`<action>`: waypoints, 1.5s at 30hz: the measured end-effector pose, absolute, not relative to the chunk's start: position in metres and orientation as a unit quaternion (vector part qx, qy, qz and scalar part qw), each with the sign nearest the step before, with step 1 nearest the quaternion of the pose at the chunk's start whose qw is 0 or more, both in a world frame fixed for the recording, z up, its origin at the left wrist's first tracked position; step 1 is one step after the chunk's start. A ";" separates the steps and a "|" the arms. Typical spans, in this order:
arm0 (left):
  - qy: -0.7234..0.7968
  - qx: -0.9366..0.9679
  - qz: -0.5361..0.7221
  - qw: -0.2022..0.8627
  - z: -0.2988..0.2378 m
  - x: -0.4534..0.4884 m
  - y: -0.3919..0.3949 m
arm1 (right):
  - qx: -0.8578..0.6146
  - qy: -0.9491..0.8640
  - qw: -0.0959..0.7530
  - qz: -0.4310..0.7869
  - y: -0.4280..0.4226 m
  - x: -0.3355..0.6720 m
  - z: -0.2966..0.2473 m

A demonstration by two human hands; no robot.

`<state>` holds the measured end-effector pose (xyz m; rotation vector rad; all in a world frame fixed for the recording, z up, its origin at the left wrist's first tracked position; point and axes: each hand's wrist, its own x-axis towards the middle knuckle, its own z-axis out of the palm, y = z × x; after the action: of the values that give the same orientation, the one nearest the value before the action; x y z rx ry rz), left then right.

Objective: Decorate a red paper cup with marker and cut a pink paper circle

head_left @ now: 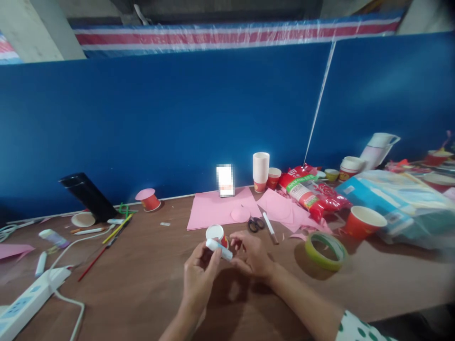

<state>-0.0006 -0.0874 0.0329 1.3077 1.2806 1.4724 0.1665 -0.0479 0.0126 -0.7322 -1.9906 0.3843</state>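
My left hand point(202, 267) is closed around a white glue stick point(220, 249), held at a slant with its lower end pointing right. Close to that end is my right hand point(252, 255), its thumb and curled fingers apart; whether it touches the stick I cannot tell. Just behind the stick stands a short red paper cup point(215, 232) with a white top, partly covered by the stick and fingers. Beyond my right hand lie black scissors point(255, 224) and a white marker point(269, 222). A pink paper circle point(241, 214) rests on pink sheets point(206, 210).
Yellow-green tape point(326, 251), an orange cup point(366, 222) and a red cup bag point(302, 189) lie right. Stacked cups point(261, 173) stand behind. Left are a pink-topped cup point(148, 200), a black bottle point(87, 196), pencils point(117, 230) and a power strip point(31, 298).
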 end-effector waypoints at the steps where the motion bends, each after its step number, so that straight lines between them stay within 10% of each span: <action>1: 0.500 0.515 0.576 0.391 0.033 0.001 -0.087 | -0.284 -0.822 0.466 0.164 -0.051 0.162 0.012; 45: 0.523 0.459 0.615 0.371 0.033 0.027 -0.076 | -0.367 -0.780 0.483 0.153 -0.057 0.156 0.009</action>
<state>0.0266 -0.0756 0.0327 1.1773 1.3418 1.5766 0.1559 -0.0568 0.0092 -0.8955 -1.9012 0.3721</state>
